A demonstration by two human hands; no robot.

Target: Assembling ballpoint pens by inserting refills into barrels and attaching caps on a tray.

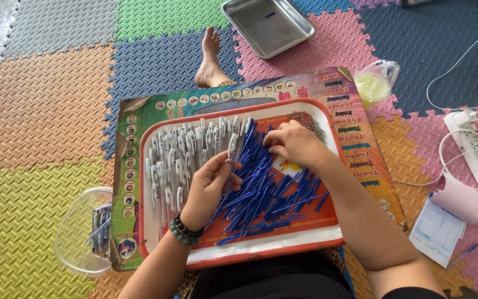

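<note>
A steel tray [266, 25] lies well beyond the grip, on the foam mats [45, 111], with one small blue piece in it; a bare foot [210, 61] rests beyond and slightly left; a clear plastic bag [376, 82] sits far right of the grip; farther right lie a white power strip [474, 147], a pink roll [460, 196] and a printed sheet [437, 230].

Two trays: one red-rimmed tray [239, 257], one steel tray [291, 39]. One clear plastic lid [76, 238], one power strip [474, 149]. Blue refills [266, 191] and white pen caps [175, 155] too many to count.
</note>
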